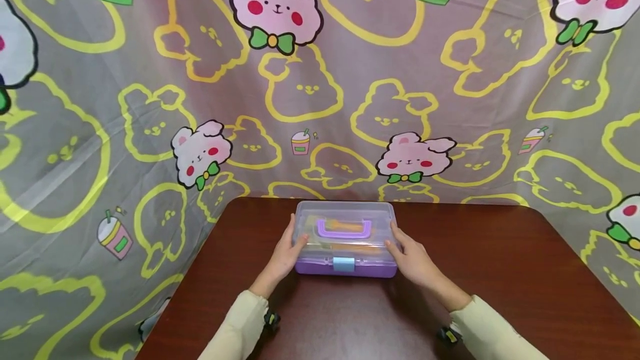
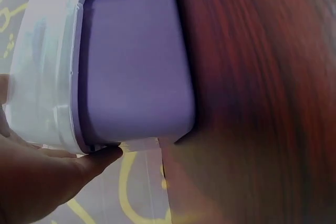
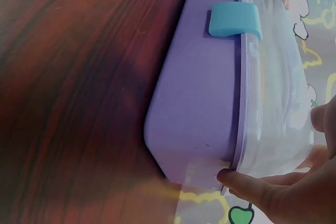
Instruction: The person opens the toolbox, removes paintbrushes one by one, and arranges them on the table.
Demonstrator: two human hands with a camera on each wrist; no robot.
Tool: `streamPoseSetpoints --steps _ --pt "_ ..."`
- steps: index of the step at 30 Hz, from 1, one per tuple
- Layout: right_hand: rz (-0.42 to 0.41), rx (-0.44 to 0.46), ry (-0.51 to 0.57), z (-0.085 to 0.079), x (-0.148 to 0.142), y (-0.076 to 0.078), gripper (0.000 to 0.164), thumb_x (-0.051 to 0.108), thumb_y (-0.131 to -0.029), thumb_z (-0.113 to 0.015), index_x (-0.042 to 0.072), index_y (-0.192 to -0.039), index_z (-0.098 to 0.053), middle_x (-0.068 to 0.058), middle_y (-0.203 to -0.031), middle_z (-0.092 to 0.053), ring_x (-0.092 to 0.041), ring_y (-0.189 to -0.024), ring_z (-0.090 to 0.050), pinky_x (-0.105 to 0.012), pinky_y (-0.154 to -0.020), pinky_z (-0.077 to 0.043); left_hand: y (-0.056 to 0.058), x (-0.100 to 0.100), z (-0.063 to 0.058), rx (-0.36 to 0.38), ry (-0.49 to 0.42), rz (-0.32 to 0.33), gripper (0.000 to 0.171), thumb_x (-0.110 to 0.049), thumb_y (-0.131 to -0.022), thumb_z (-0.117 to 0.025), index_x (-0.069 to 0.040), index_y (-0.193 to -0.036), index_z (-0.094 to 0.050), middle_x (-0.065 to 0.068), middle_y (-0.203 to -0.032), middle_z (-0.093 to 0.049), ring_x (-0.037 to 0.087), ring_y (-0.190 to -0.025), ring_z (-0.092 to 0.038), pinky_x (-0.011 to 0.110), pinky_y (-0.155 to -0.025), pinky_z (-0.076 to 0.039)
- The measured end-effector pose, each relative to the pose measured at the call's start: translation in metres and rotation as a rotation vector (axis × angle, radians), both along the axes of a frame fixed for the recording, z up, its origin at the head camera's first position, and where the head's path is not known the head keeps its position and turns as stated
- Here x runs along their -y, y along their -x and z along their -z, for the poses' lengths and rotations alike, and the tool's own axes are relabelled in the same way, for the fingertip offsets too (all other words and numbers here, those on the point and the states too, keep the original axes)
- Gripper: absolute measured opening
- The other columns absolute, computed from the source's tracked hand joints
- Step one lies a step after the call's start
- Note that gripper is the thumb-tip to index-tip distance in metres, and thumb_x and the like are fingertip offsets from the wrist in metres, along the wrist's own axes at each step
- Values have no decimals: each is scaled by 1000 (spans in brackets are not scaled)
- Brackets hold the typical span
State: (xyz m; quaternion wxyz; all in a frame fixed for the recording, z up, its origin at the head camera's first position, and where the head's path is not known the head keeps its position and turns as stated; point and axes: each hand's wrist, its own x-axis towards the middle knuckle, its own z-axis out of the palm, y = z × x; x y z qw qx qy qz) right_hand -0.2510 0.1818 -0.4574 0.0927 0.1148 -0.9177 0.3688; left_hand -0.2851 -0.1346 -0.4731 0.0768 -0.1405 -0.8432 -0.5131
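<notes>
A lidded plastic storage box [image 1: 315,267] sits on the table, its base purple and its lid clear. On top lies a purple carrying handle [image 1: 345,235], folded flat, and a light blue latch [image 1: 344,264] holds the front edge. My left hand [image 1: 286,251] grips the box's left end, thumb on the lid and fingers along the side. At the opposite end my right hand [image 1: 414,257] grips it the same way. In the right wrist view, a fingertip presses under the lid's rim beside the purple base [image 3: 194,87]. Orange and yellowish items show blurred through the lid.
The dark reddish-brown wooden table [image 1: 480,260] extends to both sides of the box and in front of it. Behind and to the left hangs a grey-pink curtain [image 1: 345,71] printed with rabbits and yellow outlines, close to the table's back edge.
</notes>
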Motion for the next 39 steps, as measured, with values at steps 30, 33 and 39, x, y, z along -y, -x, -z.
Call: streamPoseSetpoints --steps 30,33,39 --pt "45 -39 -74 -10 -45 -32 57 30 -97 -54 4 -144 -38 -26 -136 -46 -42 -124 -42 -57 -97 -35 -14 -40 3 -71 79 21 71 -36 -96 -54 1 -148 -23 24 -149 -27 38 -135 -27 50 -107 -24" --pt "75 -139 -125 -10 -45 -39 49 23 -92 -62 1 -135 -51 -24 -122 -53 -40 -112 -49 -55 -87 -41 -14 -40 4 -73 76 22 71 -35 -96 -54 1 -148 -23 23 -149 -27 37 -135 -27 50 -108 -24" --pt "117 -371 -160 -5 -40 -58 25 9 -79 -72 4 -104 -67 -3 -91 -57 -21 -85 -54 -39 -68 -45 -15 -40 3 -73 68 25 71 -36 -96 -54 2 -148 -23 24 -149 -27 37 -135 -27 50 -107 -24"
